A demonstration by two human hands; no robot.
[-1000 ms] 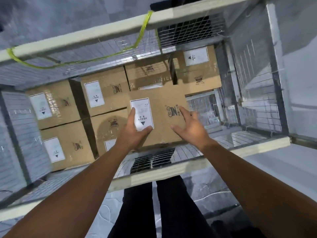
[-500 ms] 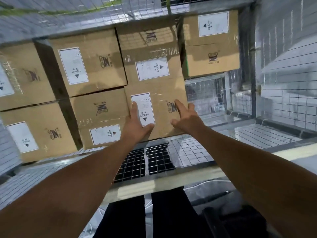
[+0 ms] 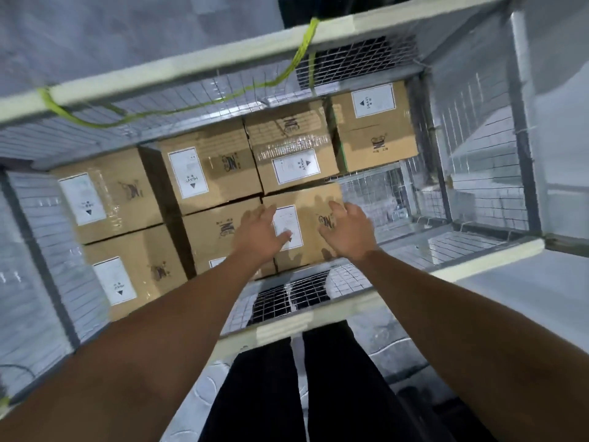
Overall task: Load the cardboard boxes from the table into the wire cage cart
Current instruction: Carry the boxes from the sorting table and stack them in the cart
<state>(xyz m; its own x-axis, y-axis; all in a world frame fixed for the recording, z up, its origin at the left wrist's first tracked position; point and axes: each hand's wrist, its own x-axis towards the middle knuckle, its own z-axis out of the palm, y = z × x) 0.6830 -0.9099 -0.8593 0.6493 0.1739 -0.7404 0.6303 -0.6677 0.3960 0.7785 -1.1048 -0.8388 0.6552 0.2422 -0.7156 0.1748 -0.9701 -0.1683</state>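
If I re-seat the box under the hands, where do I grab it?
Probably take the box by its right and near side faces, coming down from above: both face bare wire floor, while the left neighbour and far neighbour block the other sides. Left hand and right hand hover open over its flat top.

Matt cardboard boxes (image 3: 302, 224), metal wire cage (image 3: 366, 199)

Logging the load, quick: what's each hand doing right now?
Left hand: open, fingers spread over the cardboard box; contact unclear.
Right hand: open, fingers spread over the same box, holding nothing.
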